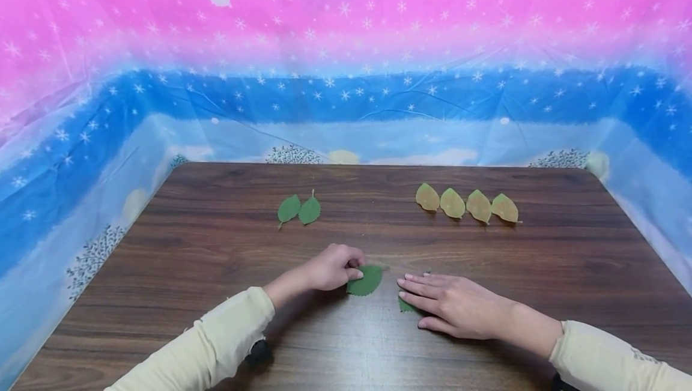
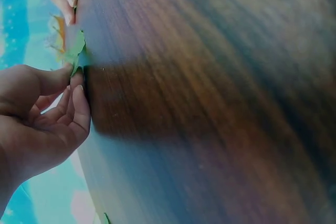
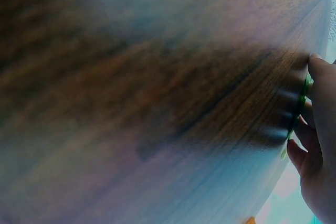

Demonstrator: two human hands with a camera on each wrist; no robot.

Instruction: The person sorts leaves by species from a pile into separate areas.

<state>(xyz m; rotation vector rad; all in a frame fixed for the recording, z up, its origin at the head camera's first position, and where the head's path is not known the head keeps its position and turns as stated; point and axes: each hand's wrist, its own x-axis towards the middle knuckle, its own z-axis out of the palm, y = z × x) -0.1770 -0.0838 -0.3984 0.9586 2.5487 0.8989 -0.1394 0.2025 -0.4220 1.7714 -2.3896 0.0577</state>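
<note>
Near the table's middle my left hand pinches a green leaf by its left edge, between thumb and fingers. The left wrist view shows the same leaf tilted up at the fingertips. To the right, my right hand lies palm down with its fingers extended over another green leaf. Most of that leaf is hidden under the fingers; a toothed lower edge and a bit of stem show. In the right wrist view the right hand's fingers reach down to the table over a thin green edge.
Two green leaves lie side by side at the back left of the brown wooden table. Several yellowish leaves form a row at the back right. A pink and blue snowflake-patterned cloth hangs around the table.
</note>
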